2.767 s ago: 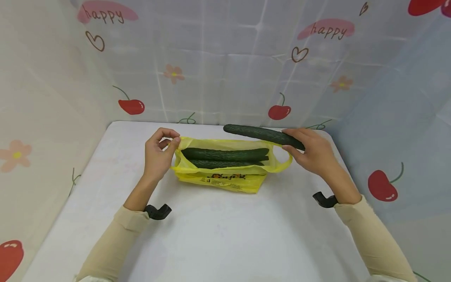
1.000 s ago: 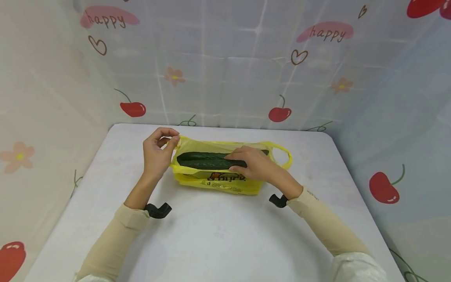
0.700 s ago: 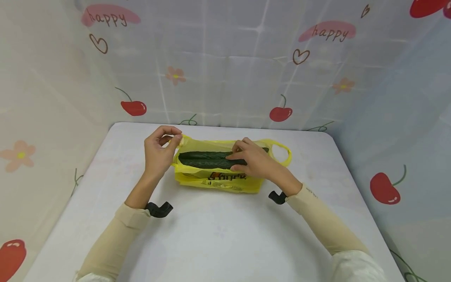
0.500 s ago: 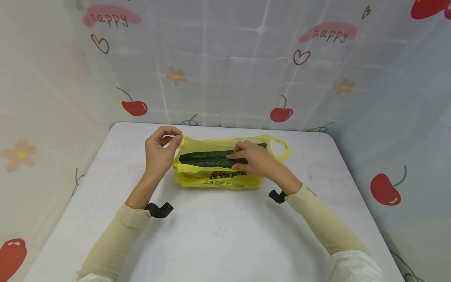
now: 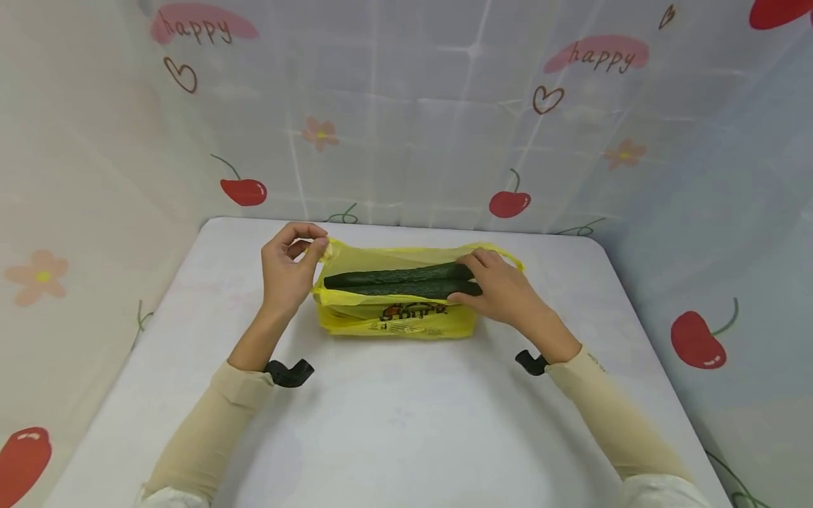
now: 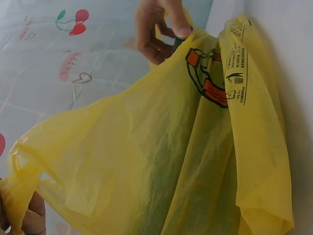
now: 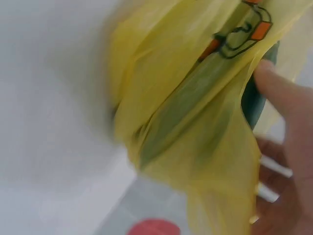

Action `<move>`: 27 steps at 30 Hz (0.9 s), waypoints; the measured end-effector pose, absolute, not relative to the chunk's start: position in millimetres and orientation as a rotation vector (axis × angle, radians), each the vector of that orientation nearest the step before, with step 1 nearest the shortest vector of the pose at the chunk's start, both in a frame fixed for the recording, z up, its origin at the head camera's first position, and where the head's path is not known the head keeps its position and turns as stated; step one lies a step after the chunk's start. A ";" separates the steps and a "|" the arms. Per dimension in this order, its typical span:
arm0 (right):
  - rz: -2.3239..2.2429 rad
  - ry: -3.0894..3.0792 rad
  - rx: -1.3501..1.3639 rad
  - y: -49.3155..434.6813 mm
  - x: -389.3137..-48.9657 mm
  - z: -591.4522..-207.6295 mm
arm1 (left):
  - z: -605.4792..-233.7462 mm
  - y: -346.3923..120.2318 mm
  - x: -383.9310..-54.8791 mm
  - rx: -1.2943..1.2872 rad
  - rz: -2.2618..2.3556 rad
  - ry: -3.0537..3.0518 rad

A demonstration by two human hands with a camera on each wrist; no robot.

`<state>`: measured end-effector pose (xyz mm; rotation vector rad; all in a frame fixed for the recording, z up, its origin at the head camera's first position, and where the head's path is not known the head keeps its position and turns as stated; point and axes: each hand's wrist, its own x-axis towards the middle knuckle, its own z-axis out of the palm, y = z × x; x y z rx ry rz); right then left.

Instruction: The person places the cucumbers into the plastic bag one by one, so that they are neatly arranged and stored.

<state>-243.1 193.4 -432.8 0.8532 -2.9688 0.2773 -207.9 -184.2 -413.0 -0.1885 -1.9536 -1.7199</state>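
Note:
A yellow plastic bag lies on its side near the back of the table, its mouth spread wide. Dark green cucumbers lie lengthwise inside, at least two of them showing. My left hand pinches the bag's left handle between thumb and fingertips. At the opposite end, my right hand reaches into the opening and grips a cucumber's right end, thumb on the near side. In the right wrist view, that thumb presses the cucumber beside the bag's edge. The right fingertips are partly hidden.
The white table extends in front of the bag. A patterned curtain with cherries and flowers hangs behind the table and along its sides. A black wrist mount is on the left arm, another on the right.
My right hand brought a cucumber from above the bag's right side down into it, then slid rightward along the cucumbers to their ends. The left hand keeps its pinch on the bag.

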 end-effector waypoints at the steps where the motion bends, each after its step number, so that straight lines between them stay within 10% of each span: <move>1: 0.214 -2.985 0.815 197.3 -241.5 -431.2 | -412.3 -184.9 -208.1 -0.186 -1.718 -1.954; 27: -0.028 -2.545 0.783 204.1 -191.1 -379.8 | -408.6 -208.7 -201.8 -0.178 -1.670 -2.168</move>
